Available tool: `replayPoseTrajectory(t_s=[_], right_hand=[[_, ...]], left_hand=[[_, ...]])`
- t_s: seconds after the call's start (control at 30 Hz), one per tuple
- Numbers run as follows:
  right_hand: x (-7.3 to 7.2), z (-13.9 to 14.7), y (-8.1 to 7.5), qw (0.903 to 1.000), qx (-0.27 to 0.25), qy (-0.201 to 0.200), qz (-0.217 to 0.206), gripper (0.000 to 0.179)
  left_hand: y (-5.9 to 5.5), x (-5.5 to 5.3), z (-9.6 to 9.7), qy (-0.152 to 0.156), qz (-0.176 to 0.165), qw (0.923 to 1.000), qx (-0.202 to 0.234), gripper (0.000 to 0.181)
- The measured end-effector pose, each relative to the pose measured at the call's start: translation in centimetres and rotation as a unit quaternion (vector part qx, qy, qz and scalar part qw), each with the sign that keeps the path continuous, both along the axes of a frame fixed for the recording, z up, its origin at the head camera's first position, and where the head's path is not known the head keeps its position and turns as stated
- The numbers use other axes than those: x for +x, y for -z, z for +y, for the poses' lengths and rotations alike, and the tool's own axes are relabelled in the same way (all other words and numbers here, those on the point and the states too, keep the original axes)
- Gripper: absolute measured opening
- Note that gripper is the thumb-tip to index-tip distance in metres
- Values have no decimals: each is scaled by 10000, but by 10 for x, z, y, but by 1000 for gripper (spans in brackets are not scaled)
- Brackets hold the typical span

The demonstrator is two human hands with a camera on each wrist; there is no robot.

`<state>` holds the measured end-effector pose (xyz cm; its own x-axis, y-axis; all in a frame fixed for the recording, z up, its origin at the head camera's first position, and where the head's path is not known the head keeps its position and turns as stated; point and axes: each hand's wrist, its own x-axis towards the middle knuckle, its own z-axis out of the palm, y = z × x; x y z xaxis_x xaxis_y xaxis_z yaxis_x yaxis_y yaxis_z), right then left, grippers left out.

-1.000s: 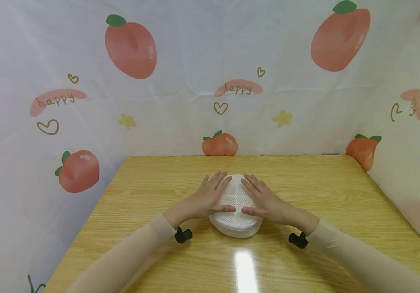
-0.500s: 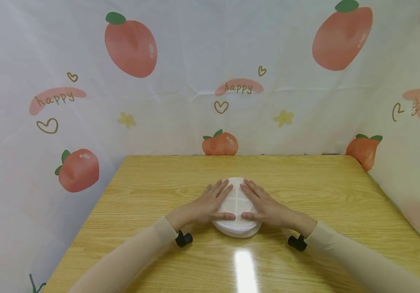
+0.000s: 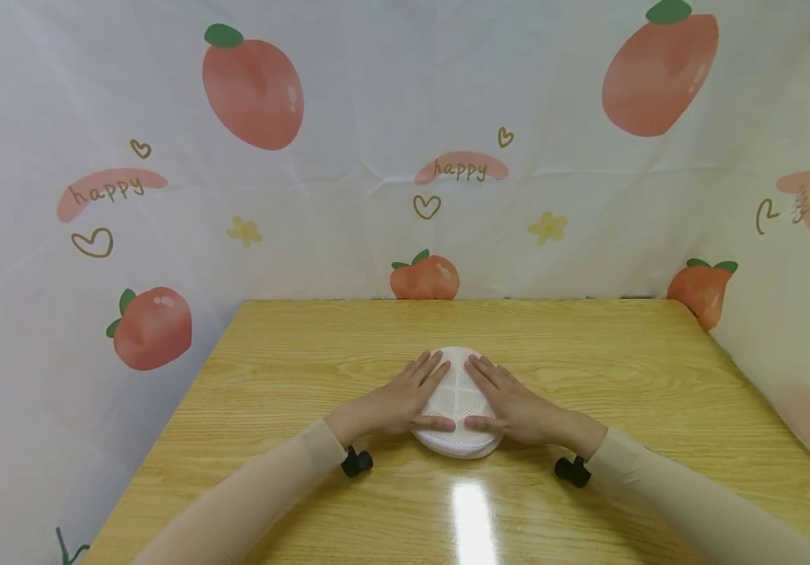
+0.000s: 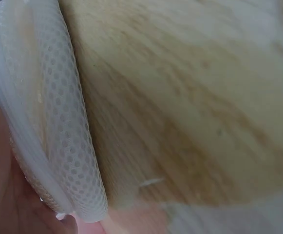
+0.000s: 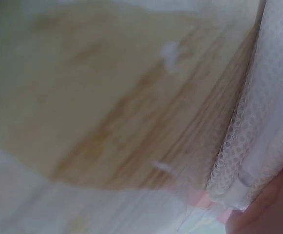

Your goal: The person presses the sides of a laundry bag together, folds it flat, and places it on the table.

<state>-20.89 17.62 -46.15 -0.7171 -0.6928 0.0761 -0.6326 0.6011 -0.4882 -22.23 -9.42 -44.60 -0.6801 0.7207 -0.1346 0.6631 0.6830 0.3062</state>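
Note:
A rounded white mesh laundry bag (image 3: 455,384) lies on the wooden table, between and beneath both hands. My left hand (image 3: 408,400) presses on its left half, fingers straight and pointing away, thumb laid across the near part of the top. Mirroring it, my right hand (image 3: 514,404) presses on the right half with straight fingers and its thumb toward the middle. In the left wrist view the bag's honeycomb mesh side (image 4: 66,112) and a pale band along its edge show. The right wrist view catches the other mesh side (image 5: 238,131), with fingers at its top edge.
The wood-grain table (image 3: 306,345) extends around the bag on all sides. Behind it and at both sides hangs a white cloth (image 3: 348,118) printed with peaches and flowers. A small black wrist camera (image 3: 357,461) sits under the left wrist, another (image 3: 573,471) under the right.
Both hands have sunk lower and slightly nearer, still on the bag. The bag looks flatter and smaller, its near side less tall than before.

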Motion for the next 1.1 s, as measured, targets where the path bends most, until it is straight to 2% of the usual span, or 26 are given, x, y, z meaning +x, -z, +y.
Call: replayPoseTrajectory(t_s=[0.2, 0.33, 0.5, 0.67, 0.9, 1.1], right_hand=[[-2, 1, 5, 9998, 152, -38, -137, 96], [-1, 0, 2, 9994, 249, -120, -223, 96], [-2, -2, -4, 9969, 660, -144, -407, 97], [-8, -2, 3, 9943, 971, -154, -421, 98], [-9, 1, 8, 9964, 664, -274, -444, 100], [-6, -1, -1, 9959, 639, -326, -560, 98]], left_hand=[[4, -1, 1, -28, -88, 9999, -72, 103], [8, -2, 2, -20, -72, 9998, -186, 104], [9, -1, 2, 0, -43, 9994, -337, 104], [7, 0, 3, 18, -48, 9991, -417, 104], [7, -1, 3, 79, -137, 9990, -419, 104], [10, -2, 3, 54, -160, 9986, -509, 104]])
